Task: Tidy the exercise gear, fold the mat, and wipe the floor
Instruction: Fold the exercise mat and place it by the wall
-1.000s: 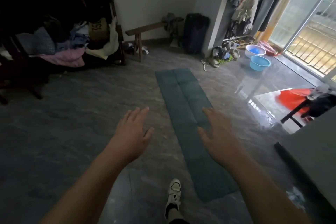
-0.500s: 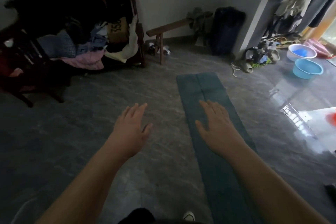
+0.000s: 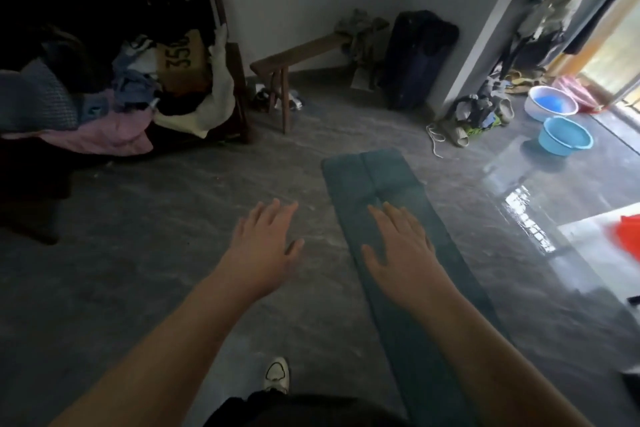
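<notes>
A long dark green mat lies flat on the grey stone floor, running away from me with a lengthwise crease down its middle. My right hand is stretched out palm down over the mat, fingers apart, holding nothing. My left hand hovers over bare floor just left of the mat, also spread and empty. My white shoe shows below, between my arms.
A dark chair heaped with clothes stands at the left. A wooden bench and a dark suitcase are against the far wall. Shoes, a blue basin and a white basin sit by the doorway at right.
The view has swung left and moved forward along the mat. My right hand now sits over the mat's middle instead of its right edge. Both hands remain spread and empty.
</notes>
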